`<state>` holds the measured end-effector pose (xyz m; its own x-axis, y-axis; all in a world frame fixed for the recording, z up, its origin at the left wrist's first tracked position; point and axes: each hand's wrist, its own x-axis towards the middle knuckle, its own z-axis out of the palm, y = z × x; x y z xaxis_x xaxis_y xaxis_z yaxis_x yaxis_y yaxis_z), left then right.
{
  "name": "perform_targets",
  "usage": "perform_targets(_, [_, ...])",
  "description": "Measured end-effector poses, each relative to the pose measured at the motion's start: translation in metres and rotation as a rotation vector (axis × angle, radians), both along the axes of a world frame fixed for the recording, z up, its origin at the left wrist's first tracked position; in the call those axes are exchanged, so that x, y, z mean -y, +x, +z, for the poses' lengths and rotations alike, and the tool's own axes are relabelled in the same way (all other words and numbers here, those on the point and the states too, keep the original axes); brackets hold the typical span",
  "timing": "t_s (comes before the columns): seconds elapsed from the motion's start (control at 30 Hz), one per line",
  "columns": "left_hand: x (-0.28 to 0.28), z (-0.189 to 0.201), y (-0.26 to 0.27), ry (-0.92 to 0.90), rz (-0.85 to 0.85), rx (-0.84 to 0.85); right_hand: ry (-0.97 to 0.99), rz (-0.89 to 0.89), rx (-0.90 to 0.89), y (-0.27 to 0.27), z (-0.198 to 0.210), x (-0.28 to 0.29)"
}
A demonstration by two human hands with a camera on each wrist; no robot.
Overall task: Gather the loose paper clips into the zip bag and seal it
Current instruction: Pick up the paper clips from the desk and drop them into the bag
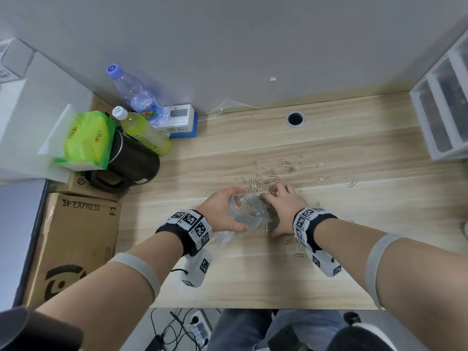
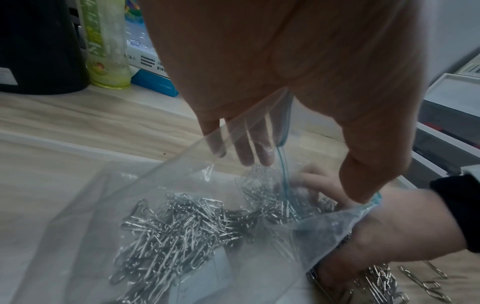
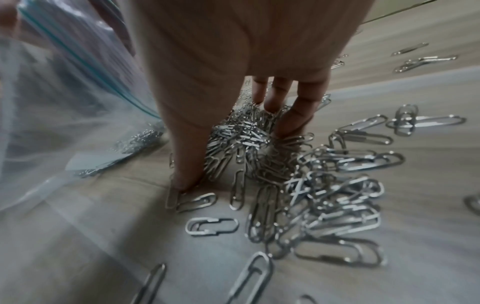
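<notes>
My left hand (image 1: 234,210) grips the mouth of the clear zip bag (image 1: 249,215) and holds it open just above the wooden desk (image 1: 329,262). A heap of silver paper clips (image 2: 168,228) lies inside the bag (image 2: 111,201) with a white slip. My left hand's (image 2: 303,176) thumb pinches the blue zip edge. My right hand (image 1: 273,214) sits at the bag's mouth, thumb and fingers curled around a clump of clips (image 3: 241,135). More loose clips (image 1: 276,171) are scattered behind and right of that hand (image 3: 239,148).
At the left stand a black kettle (image 1: 131,160), a green drink bottle (image 1: 144,134), a water bottle (image 1: 138,95), a tissue pack (image 1: 88,138) and cardboard boxes (image 1: 78,239). White drawers (image 1: 440,110) are at the far right. A cable hole (image 1: 295,118) sits near the wall.
</notes>
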<state>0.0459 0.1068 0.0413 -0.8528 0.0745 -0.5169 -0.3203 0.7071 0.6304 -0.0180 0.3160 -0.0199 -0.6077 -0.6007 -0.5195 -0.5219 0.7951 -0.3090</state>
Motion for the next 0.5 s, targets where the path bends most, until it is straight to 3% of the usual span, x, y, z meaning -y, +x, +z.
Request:
perform_targets(0.33, [0.012,-0.002,0.011,0.014,0.052,-0.025,-0.088,-0.037,0.065,-0.005,-0.007,0.008])
perform_targets(0.5, [0.02,0.0,0.021,0.014,0.083,-0.025,-0.002,0.058,0.008,-0.001,-0.006,0.025])
